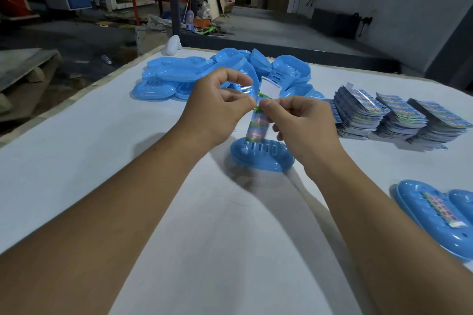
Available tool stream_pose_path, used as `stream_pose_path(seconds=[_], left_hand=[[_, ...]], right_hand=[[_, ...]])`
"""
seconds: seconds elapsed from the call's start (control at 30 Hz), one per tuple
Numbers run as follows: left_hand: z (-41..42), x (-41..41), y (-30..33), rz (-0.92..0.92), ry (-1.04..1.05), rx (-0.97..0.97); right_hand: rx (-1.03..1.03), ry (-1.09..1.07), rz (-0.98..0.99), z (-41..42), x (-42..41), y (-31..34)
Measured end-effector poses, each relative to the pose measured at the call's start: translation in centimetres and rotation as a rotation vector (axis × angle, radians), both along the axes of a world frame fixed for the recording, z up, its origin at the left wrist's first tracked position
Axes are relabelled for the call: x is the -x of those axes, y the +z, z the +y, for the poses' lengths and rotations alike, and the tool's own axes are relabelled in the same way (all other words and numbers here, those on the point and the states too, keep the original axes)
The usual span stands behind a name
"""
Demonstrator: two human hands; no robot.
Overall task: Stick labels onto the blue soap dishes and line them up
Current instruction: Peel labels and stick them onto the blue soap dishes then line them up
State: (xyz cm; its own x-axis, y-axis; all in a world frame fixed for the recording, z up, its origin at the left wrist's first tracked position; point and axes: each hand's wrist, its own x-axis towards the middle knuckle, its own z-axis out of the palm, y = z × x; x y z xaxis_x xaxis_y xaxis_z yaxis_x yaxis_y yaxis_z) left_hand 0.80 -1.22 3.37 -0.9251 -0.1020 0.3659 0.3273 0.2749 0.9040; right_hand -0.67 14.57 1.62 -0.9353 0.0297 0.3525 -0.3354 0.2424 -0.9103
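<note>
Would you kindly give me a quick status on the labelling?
Both hands, left and right, pinch one label, backing peeling. Bare soap dish waits below. Nothing in the way.

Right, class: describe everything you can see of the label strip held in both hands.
The label strip is a narrow, glossy printed sticker in green and blue, hanging roughly upright above a blue soap dish on the white table. Its white backing appears to be peeling away at the top. The left hand and the right hand both pinch it near its upper part. Its lower end hangs free just above the dish; contact cannot be told.
</note>
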Motion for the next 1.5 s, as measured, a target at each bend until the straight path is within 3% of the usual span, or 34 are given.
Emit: stream_pose_path(seconds=[0.43, 0.67, 0.93, 1.27, 1.5], left_hand=[[0.3, -0.2, -0.3, 0.138, -0.003, 0.14], [0.1, 0.1, -0.4, 0.119, 0.05, 0.13], [-1.2, 1.2, -0.3, -0.039, 0.255, 0.129], [-2.6, 2.2, -0.7, -0.317, 0.277, 0.249], [-3.8, 2.0, -0.7, -0.43, 0.306, 0.645]], right_hand=[[-0.114, -0.034, 0.047, -0.4, -0.7, 0.2], [-0.126, -0.044, 0.059, -0.4, -0.6, 0.2], [-0.112, -0.045, -0.016, 0.3, 0.2, -0.1], [-0.081, -0.004, -0.162, 1.0, -0.1, 0.6], [-0.082, -0.027, -0.225, 1.1, -0.5, 0.8]])
